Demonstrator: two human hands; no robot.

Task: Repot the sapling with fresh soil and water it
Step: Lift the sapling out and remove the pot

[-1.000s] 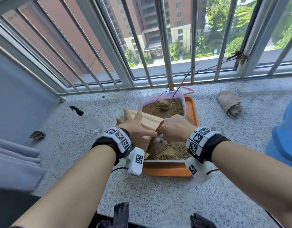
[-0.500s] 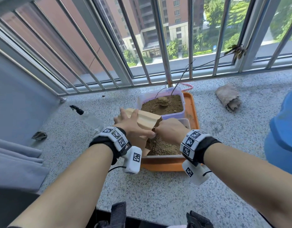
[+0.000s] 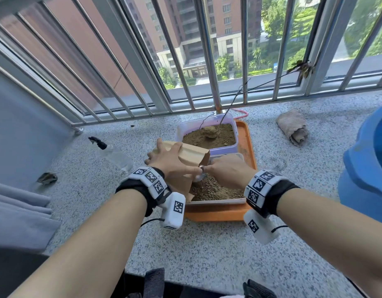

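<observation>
A thin bare sapling (image 3: 230,104) leans right from its root ball in a purple tub of soil (image 3: 209,137), at the back of an orange tray (image 3: 247,143). In front of it stands a clear container of lumpy soil (image 3: 215,190). My left hand (image 3: 170,162) grips a brown paper bag (image 3: 192,154), tilted with its mouth over the clear container. My right hand (image 3: 226,171) is curled over the soil at the bag's mouth and holds a small metal tool (image 3: 199,175), mostly hidden under the fingers.
A clear spray bottle (image 3: 112,152) lies on the stone sill left of the tray. A crumpled cloth (image 3: 293,127) lies at the right, a blue bucket (image 3: 366,168) at the far right edge. Metal bars close the back. Grey fabric lies at the left.
My view has shifted slightly. Both hands stay at the bag's mouth over the clear container, and my right hand has moved a little back over the soil.
</observation>
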